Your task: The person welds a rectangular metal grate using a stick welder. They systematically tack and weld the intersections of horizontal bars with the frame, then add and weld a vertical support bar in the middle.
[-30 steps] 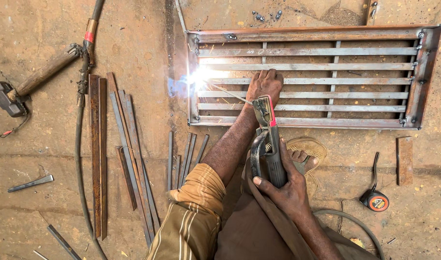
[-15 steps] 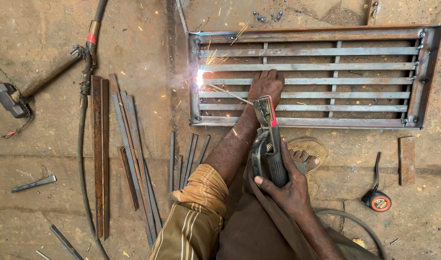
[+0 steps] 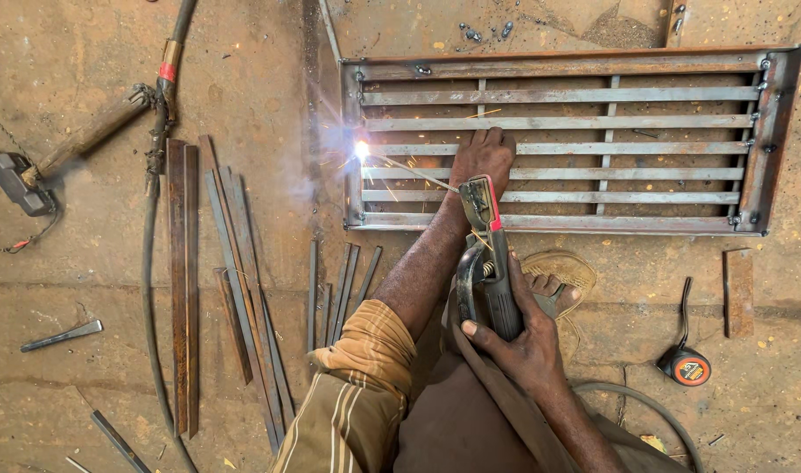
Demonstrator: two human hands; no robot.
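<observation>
Fig.: arc welding a flat-bar grille, head view. Positions given rel. to the steel grille frame (image 3: pixel 567 140).

R. hand (image 3: pixel 514 346), fingers wrapped tight round the grip of the electrode holder (image 3: pixel 492 263), just below the frame's lower rail; holder tilted up-left, its thin electrode rod (image 3: pixel 414 172) running to the frame's left end. L. hand (image 3: pixel 484 156), fingers together and pressed flat on the bars in the frame's left third, steadying it; nothing gripped.

Arc (image 3: pixel 362 150) burns at a bar-to-left-upright joint, w/ sparks and smoke drifting left of the frame.

Step in hand (judged): tacking/welding one cross-bar end to the left upright. Next move calls for a steady rod tip at the joint, fed in as it burns down, L. hand kept clear of the hot spot.

Further out: loose flat bars (image 3: pixel 234 263) on the floor left of and below the frame; hammer (image 3: pixel 50 166) far left; welding cable (image 3: pixel 155 263) beside it; tape measure (image 3: pixel 685 363) below the frame's right end; sandalled foot (image 3: pixel 554 285) just under the lower rail.
</observation>
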